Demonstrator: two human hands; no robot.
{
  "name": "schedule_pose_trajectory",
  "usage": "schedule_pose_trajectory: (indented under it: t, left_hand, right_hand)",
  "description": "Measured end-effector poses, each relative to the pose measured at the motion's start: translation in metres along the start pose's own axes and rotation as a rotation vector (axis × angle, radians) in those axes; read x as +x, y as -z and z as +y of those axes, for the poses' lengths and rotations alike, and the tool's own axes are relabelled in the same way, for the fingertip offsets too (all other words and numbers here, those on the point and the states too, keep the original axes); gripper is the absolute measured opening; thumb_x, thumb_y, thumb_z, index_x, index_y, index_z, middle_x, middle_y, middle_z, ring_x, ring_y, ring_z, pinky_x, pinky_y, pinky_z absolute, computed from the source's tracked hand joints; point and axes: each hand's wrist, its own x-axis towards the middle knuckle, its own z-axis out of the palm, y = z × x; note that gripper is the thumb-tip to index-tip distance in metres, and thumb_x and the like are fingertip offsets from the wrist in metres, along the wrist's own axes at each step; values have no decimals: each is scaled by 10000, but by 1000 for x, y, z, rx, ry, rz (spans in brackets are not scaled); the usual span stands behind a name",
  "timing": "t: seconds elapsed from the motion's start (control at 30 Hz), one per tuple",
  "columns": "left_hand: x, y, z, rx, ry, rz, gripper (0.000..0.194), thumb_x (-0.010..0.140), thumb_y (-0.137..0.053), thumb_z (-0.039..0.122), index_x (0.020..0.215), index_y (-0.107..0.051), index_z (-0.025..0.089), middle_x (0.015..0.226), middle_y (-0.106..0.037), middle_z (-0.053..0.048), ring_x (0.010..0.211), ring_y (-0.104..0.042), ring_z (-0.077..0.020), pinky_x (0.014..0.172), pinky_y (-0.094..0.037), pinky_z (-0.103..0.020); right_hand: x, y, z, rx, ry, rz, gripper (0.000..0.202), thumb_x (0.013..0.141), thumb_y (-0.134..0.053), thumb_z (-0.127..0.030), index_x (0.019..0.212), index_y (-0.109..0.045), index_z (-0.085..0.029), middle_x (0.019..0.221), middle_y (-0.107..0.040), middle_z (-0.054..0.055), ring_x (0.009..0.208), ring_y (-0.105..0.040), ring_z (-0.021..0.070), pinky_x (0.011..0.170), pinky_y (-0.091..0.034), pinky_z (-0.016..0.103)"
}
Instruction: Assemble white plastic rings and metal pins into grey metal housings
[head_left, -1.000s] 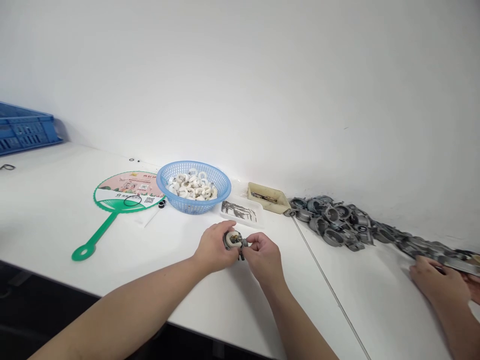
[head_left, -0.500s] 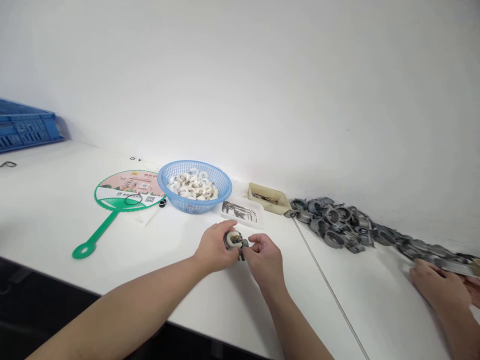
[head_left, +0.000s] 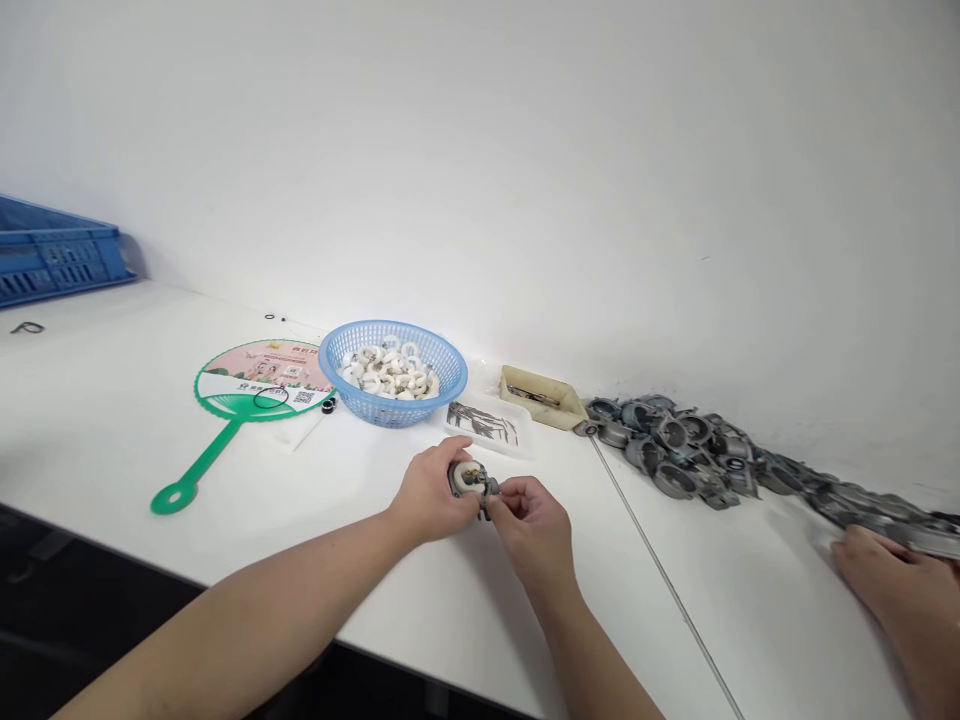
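Observation:
My left hand (head_left: 431,493) is wrapped round a small round grey metal housing (head_left: 454,482), held just above the white table. Inside the housing sits a white ring-shaped part (head_left: 466,477) with a dark and yellowish middle. My right hand (head_left: 534,520) is closed in a pinch against the housing's right side, by a short grey stub (head_left: 491,487). Whatever lies between those fingertips is too small or hidden to name. Just beyond my hands lies a shallow white tray (head_left: 517,440) with dark thin strips (head_left: 484,423) in it.
Behind are a blue basket (head_left: 390,410) of white rings and a cream box (head_left: 555,410). Grey metal housings (head_left: 675,450) are heaped at right, where another person's hand (head_left: 889,580) touches the pile. Leftward lie a green-handled fan (head_left: 199,470) and a blue crate (head_left: 67,262).
The view has shifted slightly. My right fingertips have closed in on the housing's side, while my left hand keeps its hold. The other person's hand has moved a little at the pile.

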Motion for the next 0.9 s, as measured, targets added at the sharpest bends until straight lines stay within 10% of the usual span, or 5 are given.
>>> schedule_pose_trajectory:
  t: [0.9]
  left_hand:
    - [2, 4, 0, 22, 27, -25, 543, 627, -604, 192, 1154, -475, 206, 967, -638, -24, 865, -600, -187, 768, -498, -315]
  right_hand:
    - [12, 5, 27, 53, 82, -150, 328, 671, -644, -395, 888, -562, -163, 657, -608, 28, 535, -519, 127, 486, -417, 243]
